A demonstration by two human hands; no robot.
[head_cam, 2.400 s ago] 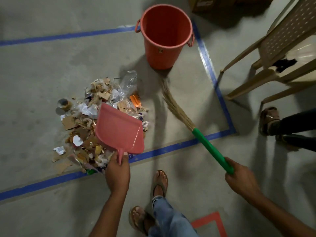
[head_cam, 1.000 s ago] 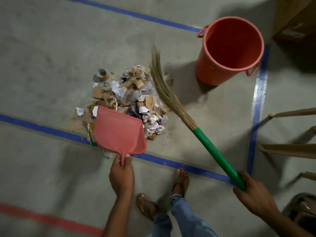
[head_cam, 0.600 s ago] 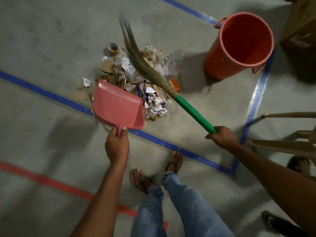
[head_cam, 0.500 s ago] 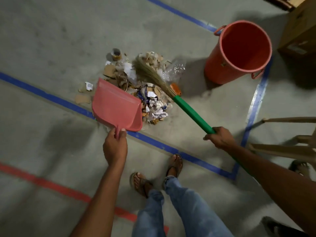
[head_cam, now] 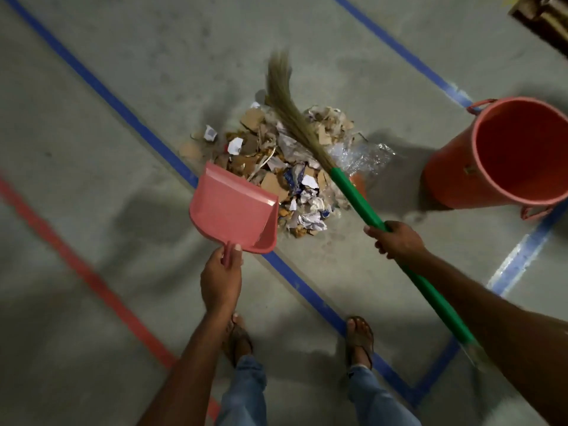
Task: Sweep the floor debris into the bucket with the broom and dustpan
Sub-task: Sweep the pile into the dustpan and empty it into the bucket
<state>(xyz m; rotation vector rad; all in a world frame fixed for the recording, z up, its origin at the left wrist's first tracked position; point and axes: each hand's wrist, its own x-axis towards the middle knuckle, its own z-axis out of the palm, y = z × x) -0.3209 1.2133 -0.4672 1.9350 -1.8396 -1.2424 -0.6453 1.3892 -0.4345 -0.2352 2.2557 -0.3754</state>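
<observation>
Open floor [head_cam: 402, 195] between debris pile [head_cam: 255, 156] and bucket [head_cam: 455, 182]; broom [head_cam: 353, 195] across the pile.

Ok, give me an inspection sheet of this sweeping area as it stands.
Surface: concrete floor, blue tape lines, one red tape line.
Job's things: pink dustpan empty, at pile's near edge; broom, bristles across debris pile; orange bucket upright, right of pile, apart.
Clutter: clear plastic wrap at pile's bucket side.
Hands: left hand grips dustpan handle; right hand grips green broom handle.
Cables: nothing seen.
Surroundings: dark wooden object top right, unclear; sandalled feet.
</observation>
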